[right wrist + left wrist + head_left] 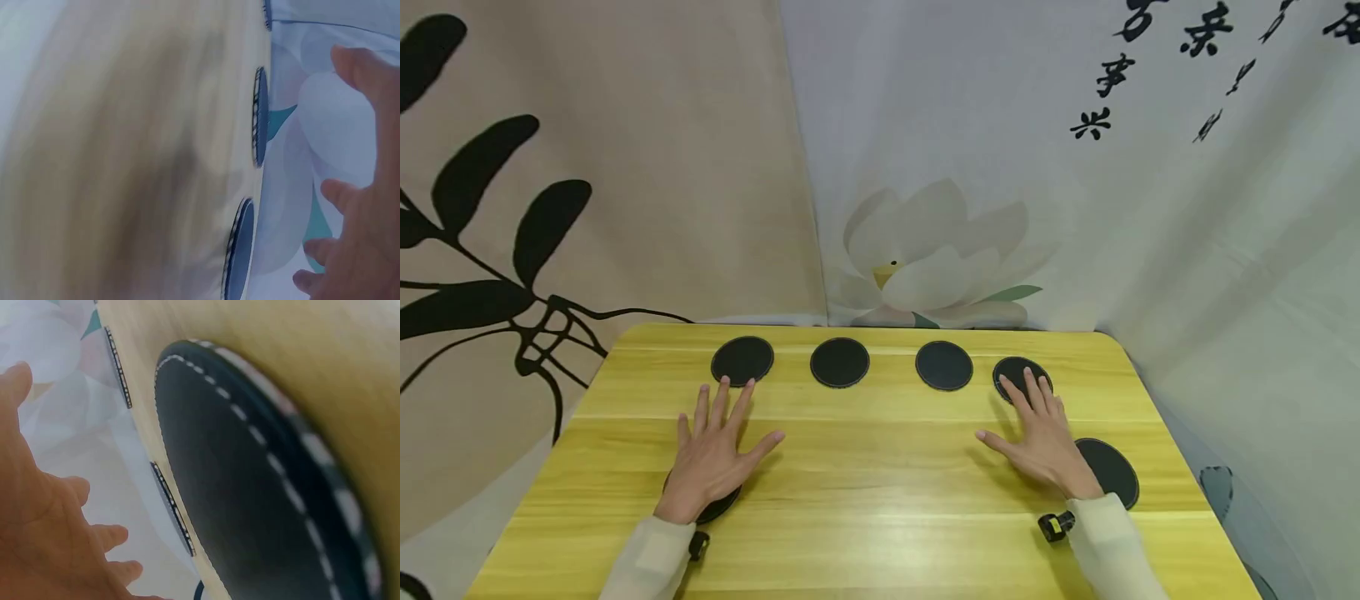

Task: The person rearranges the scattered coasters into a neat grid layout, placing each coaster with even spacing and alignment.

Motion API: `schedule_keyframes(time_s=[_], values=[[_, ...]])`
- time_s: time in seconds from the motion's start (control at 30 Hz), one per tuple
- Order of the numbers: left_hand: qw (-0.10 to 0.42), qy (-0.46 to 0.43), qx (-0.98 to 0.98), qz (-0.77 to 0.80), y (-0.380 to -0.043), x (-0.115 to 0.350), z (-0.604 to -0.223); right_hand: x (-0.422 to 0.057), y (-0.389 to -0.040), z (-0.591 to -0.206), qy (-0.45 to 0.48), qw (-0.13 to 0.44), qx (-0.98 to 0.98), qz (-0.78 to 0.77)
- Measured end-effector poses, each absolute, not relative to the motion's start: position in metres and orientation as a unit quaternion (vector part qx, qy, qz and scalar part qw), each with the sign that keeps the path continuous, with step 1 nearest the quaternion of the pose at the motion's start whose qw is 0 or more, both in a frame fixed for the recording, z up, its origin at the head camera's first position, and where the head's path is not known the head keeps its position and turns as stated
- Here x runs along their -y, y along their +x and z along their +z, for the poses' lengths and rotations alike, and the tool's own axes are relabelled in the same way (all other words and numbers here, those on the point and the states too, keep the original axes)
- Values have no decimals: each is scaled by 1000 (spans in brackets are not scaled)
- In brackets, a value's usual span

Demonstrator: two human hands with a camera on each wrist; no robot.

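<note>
My left hand (711,462) is spread palm down above the left part of the wooden table, fingers straight, holding nothing. Beneath its wrist lies a round black coaster (721,505), partly hidden; the left wrist view shows that coaster (231,469) close up, with white stitching round its edge. Over on the right side, my right hand (1043,437) is likewise spread with straight fingers and nothing in it. In the head view its fingertips overlap a black coaster (1017,371) at the back right. Another coaster (1108,472) lies beside the right wrist, partly covered.
Along the back of the wooden table (865,517) lie further black coasters: one at left (742,361), one near the middle (839,362) and one right of it (943,365). Behind the table hangs a printed curtain (940,125) with a lotus and dark lettering.
</note>
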State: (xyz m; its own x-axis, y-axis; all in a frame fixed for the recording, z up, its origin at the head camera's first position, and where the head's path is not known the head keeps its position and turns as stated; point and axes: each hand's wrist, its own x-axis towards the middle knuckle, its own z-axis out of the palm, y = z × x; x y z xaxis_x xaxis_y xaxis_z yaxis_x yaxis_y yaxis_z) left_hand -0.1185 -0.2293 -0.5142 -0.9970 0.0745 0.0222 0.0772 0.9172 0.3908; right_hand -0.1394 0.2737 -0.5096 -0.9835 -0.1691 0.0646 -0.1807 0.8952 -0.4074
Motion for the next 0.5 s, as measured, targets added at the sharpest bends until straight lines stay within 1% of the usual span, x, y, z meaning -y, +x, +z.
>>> schedule_keyframes(time_s=[0.2,0.5], values=[[-3,-47,975,-219,-121,226,-511,-256,-148,-504,101,-18,963,248],[-41,-59,955,-289,-130,221,-503,-233,-155,-498,114,-55,942,311]])
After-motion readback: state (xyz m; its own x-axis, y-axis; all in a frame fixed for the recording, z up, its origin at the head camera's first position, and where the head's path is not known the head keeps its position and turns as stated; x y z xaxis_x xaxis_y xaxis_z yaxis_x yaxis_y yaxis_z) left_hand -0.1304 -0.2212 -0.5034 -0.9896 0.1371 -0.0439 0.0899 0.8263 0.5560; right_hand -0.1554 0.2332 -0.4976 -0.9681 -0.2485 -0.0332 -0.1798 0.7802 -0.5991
